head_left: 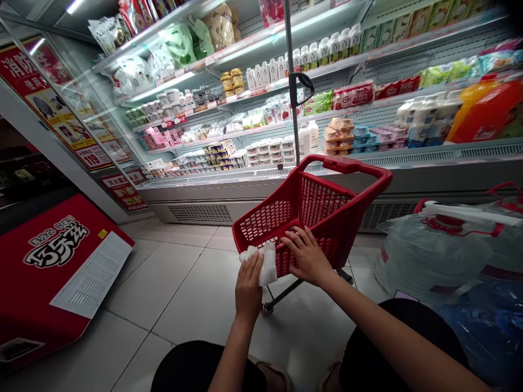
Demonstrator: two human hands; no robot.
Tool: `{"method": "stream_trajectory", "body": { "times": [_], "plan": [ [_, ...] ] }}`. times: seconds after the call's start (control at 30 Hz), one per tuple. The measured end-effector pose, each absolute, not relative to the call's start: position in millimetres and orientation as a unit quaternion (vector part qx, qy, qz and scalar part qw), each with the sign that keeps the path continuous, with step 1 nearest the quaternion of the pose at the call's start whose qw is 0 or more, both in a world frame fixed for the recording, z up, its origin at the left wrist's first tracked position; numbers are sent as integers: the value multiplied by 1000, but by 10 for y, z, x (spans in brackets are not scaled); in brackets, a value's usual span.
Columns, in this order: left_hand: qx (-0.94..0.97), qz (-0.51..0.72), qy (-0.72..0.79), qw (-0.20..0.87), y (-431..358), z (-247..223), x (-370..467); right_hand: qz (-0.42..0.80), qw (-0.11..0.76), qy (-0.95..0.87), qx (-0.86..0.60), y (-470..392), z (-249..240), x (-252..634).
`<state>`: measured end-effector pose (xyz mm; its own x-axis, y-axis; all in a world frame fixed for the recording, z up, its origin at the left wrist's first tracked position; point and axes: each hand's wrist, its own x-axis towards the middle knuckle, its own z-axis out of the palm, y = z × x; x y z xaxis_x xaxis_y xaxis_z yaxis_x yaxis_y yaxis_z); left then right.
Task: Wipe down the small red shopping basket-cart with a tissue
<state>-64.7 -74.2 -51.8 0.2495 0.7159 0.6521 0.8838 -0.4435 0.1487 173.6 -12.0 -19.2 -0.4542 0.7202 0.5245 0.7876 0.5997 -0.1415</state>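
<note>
A small red shopping cart (327, 201) with mesh sides stands on the tiled floor in front of me. At its left front corner, my left hand (250, 277) presses a white cloth (268, 267) against the rim, the fingers together over it. My right hand (306, 255) rests on the near side rim of the basket, its fingers spread and holding nothing. Part of the cloth hangs down over the outer mesh between the two hands. Nothing shows inside the visible part of the basket.
A refrigerated display (253, 196) with dairy goods and drinks runs behind the cart. At the right stand wrapped water bottles (437, 250). A red freezer (53, 272) is at the left. My knees are at the bottom edge.
</note>
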Motion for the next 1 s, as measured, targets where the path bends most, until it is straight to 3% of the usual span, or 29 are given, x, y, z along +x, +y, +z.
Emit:
{"method": "stream_trajectory", "body": {
  "times": [0.17,0.37,0.47,0.63,0.8,1.0],
  "plan": [
    [-827,-304,-473,28,-714,-231,-1112,-66,285,-856,-427,-159,-199,1864],
    [-647,-309,-684,133,-500,22,-1429,-62,290,-850,-434,-192,-207,1729],
    [-710,-288,-621,165,-497,-180,-1279,-60,297,-851,-428,-195,-213,1689],
    [-751,-329,-559,123,-680,-530,-815,-55,315,-848,-423,-208,-245,1695],
    [-772,-333,-526,130,-762,-518,-531,-19,352,-841,-411,-185,-294,1814],
    [-859,-293,-396,138,-631,-413,-890,41,382,-842,-379,-118,-360,2072]
  ]
}}
